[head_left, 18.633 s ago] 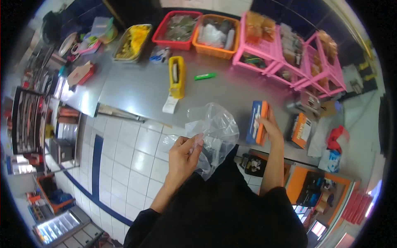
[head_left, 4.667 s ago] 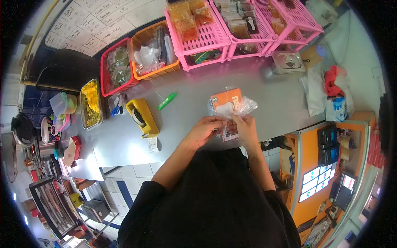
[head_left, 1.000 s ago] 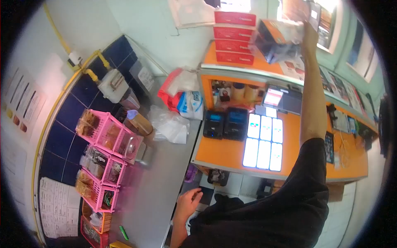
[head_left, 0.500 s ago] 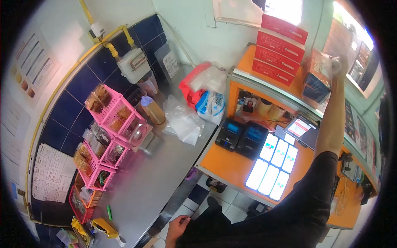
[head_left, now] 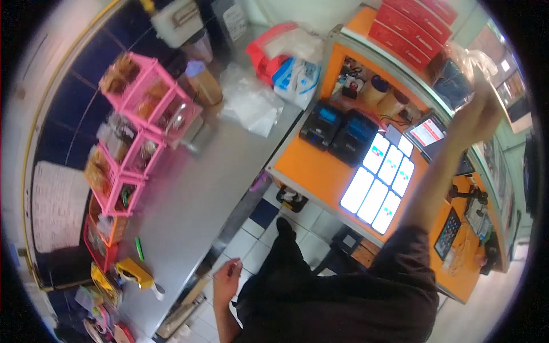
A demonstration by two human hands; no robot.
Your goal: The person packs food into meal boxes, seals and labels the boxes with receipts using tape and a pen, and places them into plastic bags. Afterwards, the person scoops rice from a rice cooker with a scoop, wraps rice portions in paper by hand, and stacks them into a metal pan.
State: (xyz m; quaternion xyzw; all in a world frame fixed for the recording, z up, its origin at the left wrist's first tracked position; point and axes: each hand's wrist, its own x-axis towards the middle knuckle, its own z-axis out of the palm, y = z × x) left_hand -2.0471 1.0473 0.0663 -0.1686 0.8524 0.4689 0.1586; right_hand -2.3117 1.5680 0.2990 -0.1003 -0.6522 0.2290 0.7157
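Observation:
My right hand (head_left: pixel 481 111) reaches over the raised counter at the right, blurred by motion. Its fingers point towards the gathered top of a clear plastic bag (head_left: pixel 454 83) with dark contents. Whether they still grip the plastic I cannot tell. The bag stands beside a stack of red boxes (head_left: pixel 407 35). My left hand (head_left: pixel 227 281) hangs low above the tiled floor, near the edge of the steel counter (head_left: pixel 197 188). Its fingers are loosely curled and somewhat apart, with nothing visible in them.
Several lit phones (head_left: pixel 374 183) lie on the orange desk (head_left: pixel 309 171) beside two black printers (head_left: pixel 337 134). A tablet (head_left: pixel 426 134) leans behind them. Pink stacked baskets (head_left: pixel 150 111) of packets, a sauce bottle (head_left: pixel 204 86) and plastic bags (head_left: pixel 246 103) occupy the steel counter. A yellow tape dispenser (head_left: pixel 134 273) sits lower left.
The view has tilted downward. My right hand has drawn back from the bag's top towards me, while the bag stays by the boxes. My left hand remains low.

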